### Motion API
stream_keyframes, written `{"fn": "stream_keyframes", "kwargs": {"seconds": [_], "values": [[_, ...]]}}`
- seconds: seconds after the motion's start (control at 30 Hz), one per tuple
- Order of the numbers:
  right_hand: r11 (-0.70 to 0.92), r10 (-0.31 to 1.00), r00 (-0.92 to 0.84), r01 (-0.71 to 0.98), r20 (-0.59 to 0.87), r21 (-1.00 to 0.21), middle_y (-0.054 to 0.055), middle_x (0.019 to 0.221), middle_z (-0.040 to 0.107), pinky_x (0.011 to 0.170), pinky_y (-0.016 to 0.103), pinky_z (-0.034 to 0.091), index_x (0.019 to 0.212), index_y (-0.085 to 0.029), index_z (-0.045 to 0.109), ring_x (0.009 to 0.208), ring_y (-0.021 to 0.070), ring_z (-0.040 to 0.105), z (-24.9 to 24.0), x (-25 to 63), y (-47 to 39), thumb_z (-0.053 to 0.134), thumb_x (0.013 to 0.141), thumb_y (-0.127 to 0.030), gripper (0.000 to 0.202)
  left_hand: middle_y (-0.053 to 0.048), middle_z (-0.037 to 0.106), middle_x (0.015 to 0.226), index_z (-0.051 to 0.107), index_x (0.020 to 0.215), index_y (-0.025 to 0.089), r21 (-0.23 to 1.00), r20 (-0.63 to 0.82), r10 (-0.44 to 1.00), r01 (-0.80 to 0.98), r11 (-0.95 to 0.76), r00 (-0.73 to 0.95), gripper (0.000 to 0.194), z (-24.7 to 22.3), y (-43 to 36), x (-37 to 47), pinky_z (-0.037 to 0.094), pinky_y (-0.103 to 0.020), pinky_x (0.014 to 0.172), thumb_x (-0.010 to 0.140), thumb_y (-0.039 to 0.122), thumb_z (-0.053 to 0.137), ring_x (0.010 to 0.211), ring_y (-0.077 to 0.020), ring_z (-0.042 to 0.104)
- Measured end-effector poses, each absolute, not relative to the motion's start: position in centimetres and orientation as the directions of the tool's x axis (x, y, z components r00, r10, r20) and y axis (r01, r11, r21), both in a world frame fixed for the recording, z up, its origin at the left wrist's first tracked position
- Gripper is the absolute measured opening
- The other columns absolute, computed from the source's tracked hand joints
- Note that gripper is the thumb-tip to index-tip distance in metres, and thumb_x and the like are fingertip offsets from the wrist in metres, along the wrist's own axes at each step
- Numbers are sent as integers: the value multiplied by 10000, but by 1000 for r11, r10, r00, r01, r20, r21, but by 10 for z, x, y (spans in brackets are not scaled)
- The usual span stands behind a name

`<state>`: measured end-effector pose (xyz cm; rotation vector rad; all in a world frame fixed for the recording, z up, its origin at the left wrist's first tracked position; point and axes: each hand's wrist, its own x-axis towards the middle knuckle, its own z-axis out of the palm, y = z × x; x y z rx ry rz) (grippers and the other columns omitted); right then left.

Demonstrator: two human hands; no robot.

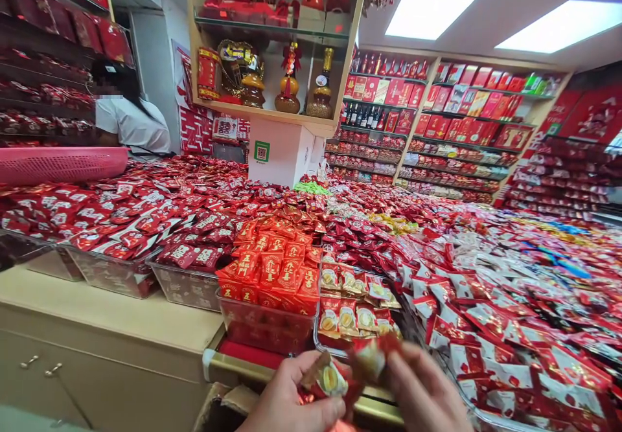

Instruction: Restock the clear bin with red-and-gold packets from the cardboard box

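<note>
In my left hand (291, 396) is a wrapped candy (331, 380), red and gold with a pale yellow fruit picture; other red wrappers show under it. My right hand (430, 393) pinches another red-and-white candy packet (372, 357), smeared by motion. Both hands are close together at the front edge of the counter. Just beyond them is a clear bin of durian candies (347, 318) whose wrappers look like the one in my left hand. To its left stands a clear bin of bright red packets (275, 273) with gold characters.
More clear bins (116, 273) of red packets line the counter. Loose candies (510, 328) spread far right. A cardboard box (238, 399) sits below. A pillar (276, 153) with a display cabinet (272, 118) rises behind. A person in white (133, 124) is near a pink basket (63, 163).
</note>
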<state>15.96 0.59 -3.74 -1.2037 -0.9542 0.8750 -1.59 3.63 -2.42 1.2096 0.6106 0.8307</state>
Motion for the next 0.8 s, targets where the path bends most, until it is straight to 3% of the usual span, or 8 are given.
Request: {"fn": "stream_keyframes", "kwargs": {"seconds": [0.07, 0.1, 0.13, 0.17, 0.3, 0.47, 0.6, 0.8], "values": [[263, 884, 371, 108, 284, -959, 72, 884, 662, 701, 306, 474, 949, -187, 580, 792, 197, 606, 1, 167, 48, 530, 756, -436, 318, -60, 673, 805, 633, 902, 133, 959, 75, 875, -275, 69, 479, 348, -28, 41, -14, 430, -282, 761, 632, 342, 697, 789, -190, 585], [289, 842, 382, 276, 381, -916, 80, 889, 655, 688, 302, 470, 954, -169, 575, 780, 190, 598, 18, 172, 74, 495, 775, -441, 336, -62, 675, 810, 629, 907, 133, 957, 83, 890, -285, 54, 448, 345, -31, 43, -13, 426, -289, 774, 635, 336, 692, 802, -197, 586], [247, 805, 385, 473, 451, -846, 80, 895, 648, 695, 296, 462, 962, -161, 573, 790, 181, 588, 33, 178, 102, 434, 807, -442, 349, -64, 677, 815, 624, 918, 132, 958, 77, 899, -283, 54, 432, 353, -33, 45, -13, 426, -296, 776, 632, 327, 690, 808, -204, 588], [197, 795, 404, 533, 453, -823, 88, 881, 645, 715, 303, 452, 951, -149, 579, 813, 188, 576, 43, 184, 130, 426, 814, -428, 347, -65, 680, 816, 623, 925, 129, 961, 66, 902, -269, 56, 426, 358, -35, 46, -12, 427, -300, 772, 624, 312, 691, 807, -210, 590], [-13, 850, 413, 639, 328, -769, 80, 888, 611, 725, 325, 451, 953, -123, 562, 806, 170, 566, 43, 199, 215, 493, 820, -285, 221, -55, 686, 808, 629, 916, 112, 980, 33, 896, -192, 59, 443, 332, -39, 48, -13, 425, -266, 726, 596, 192, 665, 765, -193, 589], [-193, 939, 332, 727, 91, -658, 24, 865, 590, 612, 285, 489, 969, -133, 549, 692, 114, 569, 8, 199, 241, 496, 837, -271, 198, -36, 673, 779, 620, 938, 98, 983, -15, 890, -157, 97, 455, 347, -35, 47, -16, 416, -227, 675, 594, 116, 577, 729, -164, 580], [-258, 953, 303, 777, -19, -574, 14, 816, 589, 544, 251, 485, 1029, -132, 521, 610, 94, 559, -4, 201, 242, 476, 849, -290, 244, -39, 659, 778, 627, 918, 89, 989, -30, 887, -116, 94, 461, 335, -32, 46, -17, 416, -219, 648, 590, 120, 563, 717, -162, 574], [-235, 966, 259, 859, -11, -455, 28, 873, 595, 612, 278, 491, 963, -134, 551, 694, 113, 573, -8, 204, 250, 484, 843, -289, 207, -37, 662, 793, 623, 934, 91, 999, 6, 869, -42, 17, 494, 339, -34, 49, -16, 421, -223, 670, 608, 91, 532, 727, -163, 571]]}}
